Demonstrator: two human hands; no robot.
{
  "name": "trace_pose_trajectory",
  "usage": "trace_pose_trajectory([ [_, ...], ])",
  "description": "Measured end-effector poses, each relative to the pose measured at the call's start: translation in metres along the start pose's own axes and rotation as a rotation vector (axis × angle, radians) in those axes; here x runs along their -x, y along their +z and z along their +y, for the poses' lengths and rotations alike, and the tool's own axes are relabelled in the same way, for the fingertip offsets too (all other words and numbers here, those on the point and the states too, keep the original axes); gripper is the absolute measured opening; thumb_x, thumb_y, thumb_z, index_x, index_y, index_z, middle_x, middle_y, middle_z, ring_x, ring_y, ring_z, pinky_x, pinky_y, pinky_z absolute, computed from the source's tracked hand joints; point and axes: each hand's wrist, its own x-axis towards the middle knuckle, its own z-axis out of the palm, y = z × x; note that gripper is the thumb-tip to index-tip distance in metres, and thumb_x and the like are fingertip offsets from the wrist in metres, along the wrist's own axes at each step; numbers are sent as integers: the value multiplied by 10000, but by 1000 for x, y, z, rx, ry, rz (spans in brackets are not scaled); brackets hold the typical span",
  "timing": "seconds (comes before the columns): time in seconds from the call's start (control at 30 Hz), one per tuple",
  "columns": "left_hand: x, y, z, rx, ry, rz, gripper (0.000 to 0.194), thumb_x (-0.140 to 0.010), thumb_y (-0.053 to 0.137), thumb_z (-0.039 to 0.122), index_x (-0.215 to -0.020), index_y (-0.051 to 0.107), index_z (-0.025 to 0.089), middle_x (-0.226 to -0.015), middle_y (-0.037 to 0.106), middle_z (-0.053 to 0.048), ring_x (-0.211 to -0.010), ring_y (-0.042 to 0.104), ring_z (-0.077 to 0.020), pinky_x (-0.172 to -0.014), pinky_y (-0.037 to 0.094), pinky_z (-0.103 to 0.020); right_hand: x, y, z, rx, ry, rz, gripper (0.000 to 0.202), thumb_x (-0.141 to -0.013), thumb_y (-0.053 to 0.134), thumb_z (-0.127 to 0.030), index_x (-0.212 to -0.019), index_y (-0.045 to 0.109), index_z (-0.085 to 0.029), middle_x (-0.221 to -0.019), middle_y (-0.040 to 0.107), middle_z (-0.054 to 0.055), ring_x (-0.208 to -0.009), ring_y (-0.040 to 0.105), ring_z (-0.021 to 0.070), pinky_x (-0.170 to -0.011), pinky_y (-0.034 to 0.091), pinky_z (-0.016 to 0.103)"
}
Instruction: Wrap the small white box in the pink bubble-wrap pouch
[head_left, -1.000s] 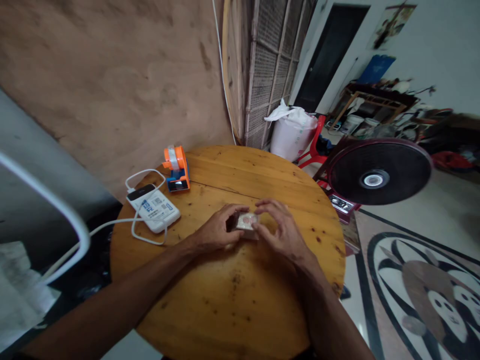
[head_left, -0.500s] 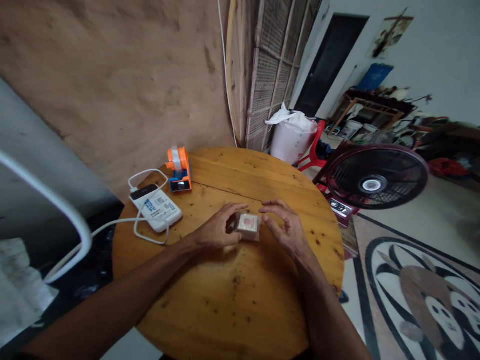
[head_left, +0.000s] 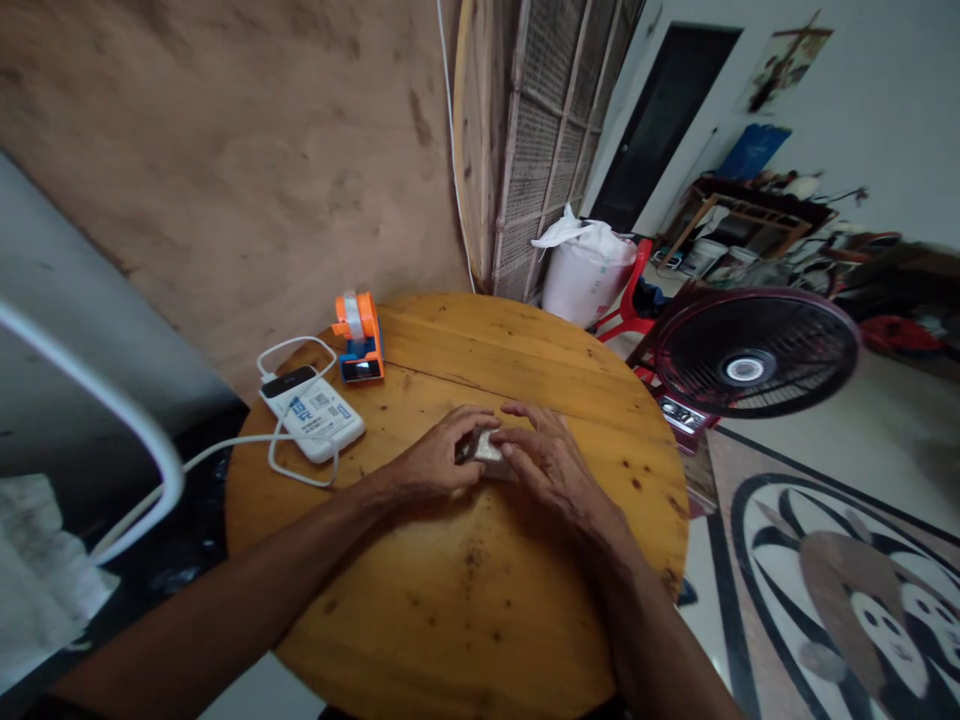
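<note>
On the round wooden table (head_left: 480,620) lies a small pale box (head_left: 489,450) that looks wrapped in clear film. My left hand (head_left: 439,455) holds its left end, thumb on the near side and fingers on the far side. My right hand (head_left: 551,460) reaches over the box's right part with fingers bent and apart. Its fingertips cover much of the box top; whether they press on it I cannot tell. The print on the top is hidden by these fingers.
At the table's left lie a white power bank (head_left: 319,420) with a looping white cable (head_left: 274,465) and an orange-and-blue tape dispenser (head_left: 361,340). A dark red fan (head_left: 750,355) stands beyond the right edge, near a white sack (head_left: 589,275) and a red chair (head_left: 637,270).
My right hand has moved left, from beside the box to over its right part. My left hand and the box have stayed nearly in place.
</note>
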Motion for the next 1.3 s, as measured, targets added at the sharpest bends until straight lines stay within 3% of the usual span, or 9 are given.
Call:
trace_pose_trajectory([
  [0.1,1,0,1,15,-15,-9,570,-675,572,90,-1235,515,187,-1313,502,-90,-1249,455,-238,-1093,342,-417,0,-1,4,-187,-27,120,227,-905,520,-301,-1033,704,-265,-1301,545,69,-1228,479,261,-1040,347,489],
  [0.23,4,-1,0,112,-119,-38,719,-675,597,104,-1356,388,201,-1366,478,-104,-1247,472,-256,-1060,382,-431,-1,-4,13,-504,51,523,162,-889,548,-280,-937,699,-247,-1107,644,52,-1088,575,224,-990,410,413],
  [0.33,5,-4,-1,260,-189,-70,759,-691,606,125,-1394,323,178,-1386,469,-138,-1256,476,-280,-1042,398,-453,-2,-2,18,-568,145,660,92,-856,596,-281,-880,667,-229,-959,667,38,-946,612,206,-918,450,388],
  [0.47,5,-7,-3,382,-228,-73,749,-698,629,165,-1382,323,158,-1423,427,-169,-1295,441,-304,-1062,373,-490,-3,1,17,-502,138,618,72,-830,623,-278,-853,639,-212,-949,658,44,-933,604,198,-907,443,373],
  [0.63,6,-10,-5,290,-196,-97,788,-694,643,178,-1406,307,174,-1465,377,-149,-1320,413,-294,-1088,354,-470,-3,1,15,-448,136,607,62,-830,620,-270,-820,633,-211,-888,657,36,-885,604,187,-859,452,343],
  [0.83,6,-10,-4,97,-141,-99,822,-673,672,201,-1413,312,186,-1428,415,-137,-1307,412,-303,-1092,335,-493,-6,2,14,-321,2,346,57,-809,644,-267,-774,639,-222,-892,671,34,-870,632,187,-815,478,338],
  [0.93,5,-8,-4,51,-123,-83,815,-674,667,180,-1412,321,201,-1427,415,-127,-1316,395,-296,-1108,306,-500,-7,5,11,-247,-44,303,40,-789,671,-257,-782,650,-223,-923,671,42,-904,636,196,-830,478,354],
  [1.17,4,0,-4,255,-142,-58,820,-695,636,121,-1433,286,193,-1395,453,-136,-1269,467,-256,-1063,385,-449,-5,12,11,-164,-77,223,61,-802,676,-252,-860,687,-238,-992,658,44,-927,624,192,-840,472,362],
  [1.3,5,1,-4,213,-125,-46,844,-713,640,118,-1457,251,212,-1388,464,-132,-1266,473,-252,-1063,387,-445,-5,14,13,-77,-103,205,73,-798,680,-262,-867,689,-243,-1008,667,47,-936,620,209,-849,449,393],
])
